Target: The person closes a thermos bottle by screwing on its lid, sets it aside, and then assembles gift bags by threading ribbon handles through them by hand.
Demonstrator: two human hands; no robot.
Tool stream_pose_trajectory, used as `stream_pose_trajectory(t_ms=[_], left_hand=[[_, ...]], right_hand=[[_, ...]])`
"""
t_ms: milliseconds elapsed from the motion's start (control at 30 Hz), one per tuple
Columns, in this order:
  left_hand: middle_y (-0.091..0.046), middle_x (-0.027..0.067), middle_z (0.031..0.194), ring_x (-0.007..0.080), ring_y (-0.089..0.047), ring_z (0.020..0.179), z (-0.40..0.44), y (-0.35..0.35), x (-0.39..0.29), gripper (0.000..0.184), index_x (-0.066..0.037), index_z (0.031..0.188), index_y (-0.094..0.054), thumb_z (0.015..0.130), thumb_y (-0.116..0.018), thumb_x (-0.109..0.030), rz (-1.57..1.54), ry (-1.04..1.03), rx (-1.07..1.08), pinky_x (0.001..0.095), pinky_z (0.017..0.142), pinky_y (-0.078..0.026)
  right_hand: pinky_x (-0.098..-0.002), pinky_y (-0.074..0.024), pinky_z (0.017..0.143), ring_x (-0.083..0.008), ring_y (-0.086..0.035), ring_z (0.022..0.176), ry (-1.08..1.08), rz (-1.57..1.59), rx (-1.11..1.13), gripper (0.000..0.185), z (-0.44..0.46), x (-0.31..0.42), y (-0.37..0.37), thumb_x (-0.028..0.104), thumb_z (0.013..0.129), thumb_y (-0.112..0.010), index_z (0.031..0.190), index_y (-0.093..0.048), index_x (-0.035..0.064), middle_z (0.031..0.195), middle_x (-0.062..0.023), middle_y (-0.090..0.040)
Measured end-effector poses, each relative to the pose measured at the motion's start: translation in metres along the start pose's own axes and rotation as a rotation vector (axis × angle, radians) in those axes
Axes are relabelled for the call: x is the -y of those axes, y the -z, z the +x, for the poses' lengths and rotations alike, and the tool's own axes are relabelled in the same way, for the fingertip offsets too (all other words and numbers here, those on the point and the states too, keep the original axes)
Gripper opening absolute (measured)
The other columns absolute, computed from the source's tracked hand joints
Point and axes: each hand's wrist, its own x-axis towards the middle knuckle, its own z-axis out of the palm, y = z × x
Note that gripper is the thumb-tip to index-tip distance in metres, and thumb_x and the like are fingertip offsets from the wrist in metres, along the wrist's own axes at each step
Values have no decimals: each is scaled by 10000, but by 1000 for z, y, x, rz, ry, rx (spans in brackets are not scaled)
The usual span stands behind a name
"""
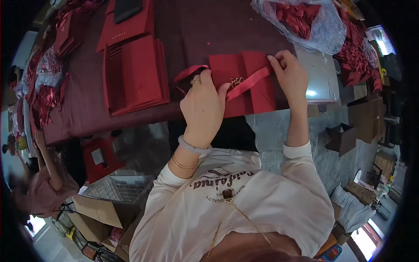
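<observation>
A red paper bag or folder [262, 97] with a gold emblem lies flat at the table's near edge. Across its front runs a shiny red ribbon [248, 85], stretched between my two hands. My left hand [203, 107], wearing a ring and bracelets, is closed on the ribbon at the left of the emblem; a loop of it stands out beyond the fingers. At the right, my right hand [290, 74] pinches the ribbon's other end between thumb and fingers, beside the bag's upper right corner.
Stacked red bags [135, 78] lie to the left, with a dark phone-like object [127, 9] above. Plastic wrap with red ribbons [301, 22] sits at the back right, near a white board [318, 72]. Another person [52, 179] is at the left, beside a crate [115, 188].
</observation>
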Motion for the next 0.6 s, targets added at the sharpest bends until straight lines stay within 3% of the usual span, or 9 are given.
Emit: stream_pose_trajectory(t_ms=[167,267,333,400,433,467,500,533,600], left_hand=[[-618,98,764,276,-621,710,8,-7,11,384,-23,979,-591,771,-704,-325,-127,113,46,350,604,-491],[-625,105,749,261,-622,699,8,-10,11,350,-13,930,-596,753,-725,-286,-177,83,-11,340,605,-491],[-609,104,751,217,-611,676,8,-7,12,327,-8,950,-584,751,-736,-217,-343,147,83,316,604,-485],[-602,87,762,180,-595,677,6,-4,13,300,-2,952,-578,761,-731,-176,-461,158,103,292,607,-478],[-595,70,772,143,-578,678,4,-3,14,275,4,954,-573,772,-725,-135,-575,169,129,268,611,-470],[-595,70,772,143,-578,678,3,-6,16,275,4,954,-573,772,-725,-135,-574,178,127,268,611,-470],[-589,64,780,126,-569,687,3,-11,20,267,8,967,-564,775,-712,-104,-805,235,177,255,606,-462],[-584,57,789,109,-560,696,2,-14,22,263,11,981,-556,778,-700,-73,-1037,289,226,243,602,-454],[-585,40,821,86,-553,715,1,-15,23,267,15,1014,-558,793,-687,-62,-1152,336,238,221,617,-453]], right_hand=[[-385,-473,620,-290,-610,719,85,138,-82,169,0,-8,-4,174,799,-637,920,-582,69,805,-108,-621],[-360,-481,645,-256,-621,748,14,225,-26,202,1,-11,-2,125,799,-625,985,-590,55,851,-112,-632],[-344,-485,661,-232,-629,772,-11,273,2,229,0,-18,-4,109,810,-614,1031,-593,50,879,-106,-641],[-329,-486,747,-213,-622,860,47,670,-57,269,-4,-19,-3,77,863,-552,1127,-565,25,943,-100,-641],[-329,-486,747,-213,-622,860,55,669,-51,269,-6,-14,0,77,863,-552,1127,-565,25,943,-100,-641],[-333,-477,794,-221,-611,905,-20,1123,-43,268,-12,-7,5,56,880,-518,1141,-550,6,972,-111,-632],[-336,-469,841,-228,-600,950,-109,1576,-34,269,-16,-2,7,35,897,-484,1156,-535,-13,1002,-122,-622],[-350,-443,917,-262,-580,1020,-99,1716,-3,268,-17,-9,6,9,896,-462,1153,-517,-47,1053,-170,-602],[-352,-437,929,-267,-577,1037,-71,1772,-9,263,-16,-17,3,8,895,-462,1145,-524,-46,1070,-172,-600]])
